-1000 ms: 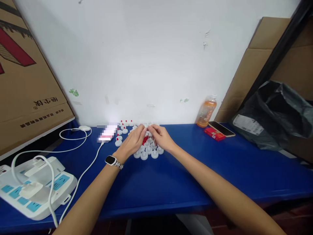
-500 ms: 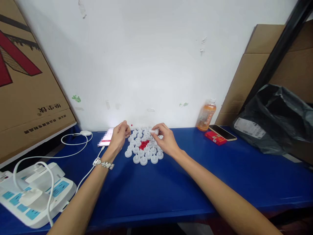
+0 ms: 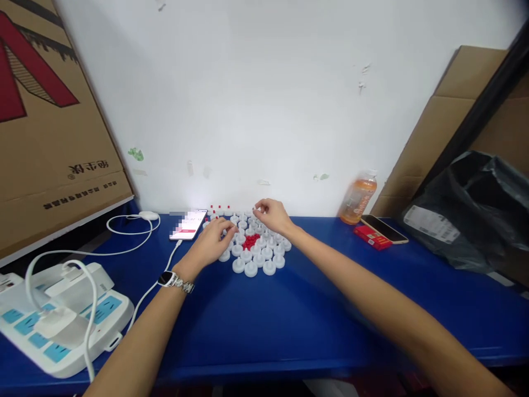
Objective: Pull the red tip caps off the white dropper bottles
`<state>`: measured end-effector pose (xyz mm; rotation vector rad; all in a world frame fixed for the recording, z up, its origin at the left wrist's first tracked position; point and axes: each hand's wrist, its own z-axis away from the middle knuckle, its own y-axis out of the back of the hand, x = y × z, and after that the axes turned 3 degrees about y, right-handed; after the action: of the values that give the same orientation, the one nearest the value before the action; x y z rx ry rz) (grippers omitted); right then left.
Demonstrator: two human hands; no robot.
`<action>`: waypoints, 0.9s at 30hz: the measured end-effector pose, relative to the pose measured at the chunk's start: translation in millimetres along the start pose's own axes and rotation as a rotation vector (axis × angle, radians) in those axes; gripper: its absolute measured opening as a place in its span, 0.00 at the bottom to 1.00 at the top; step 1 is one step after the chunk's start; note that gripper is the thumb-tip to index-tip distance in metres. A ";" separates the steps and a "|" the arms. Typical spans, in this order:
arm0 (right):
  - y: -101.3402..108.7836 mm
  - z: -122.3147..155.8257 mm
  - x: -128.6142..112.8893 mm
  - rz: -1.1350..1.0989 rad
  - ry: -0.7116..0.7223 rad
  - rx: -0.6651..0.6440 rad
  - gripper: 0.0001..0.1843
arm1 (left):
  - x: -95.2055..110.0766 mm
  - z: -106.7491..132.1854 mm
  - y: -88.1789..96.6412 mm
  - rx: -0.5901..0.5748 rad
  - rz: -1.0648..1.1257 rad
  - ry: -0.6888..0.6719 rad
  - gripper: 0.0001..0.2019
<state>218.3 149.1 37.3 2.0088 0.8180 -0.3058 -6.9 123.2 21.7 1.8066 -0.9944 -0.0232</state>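
Observation:
My left hand is over the left part of a group of white round plastic caps with upright nozzles. Its fingers are stretched out and slightly apart, and the fingertips point toward a pile of small red pieces in the middle of the caps. My right hand is above the back of the group, thumb and forefinger pinched together. Whatever lies between those fingertips is too small to make out. Behind my left hand, several white caps with red tips stand along the wall.
A lit phone on a cable lies left of the caps. A white power strip is at the left front. An orange drink bottle, a red box, another phone and a dark plastic bag stand or lie to the right.
My left hand has come down and forward over the caps, its fingers opening out from a closed shape. My right hand has risen slightly, and the white cap earlier in it no longer shows clearly.

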 end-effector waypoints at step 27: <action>-112.5 -92.9 -51.4 0.507 -0.181 -0.299 0.18 | -32.1 16.7 17.3 0.192 -0.126 0.189 0.16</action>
<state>96.8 244.7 39.7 1.7994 0.2077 -0.0642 -45.9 128.5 14.1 2.0037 -0.7695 0.1676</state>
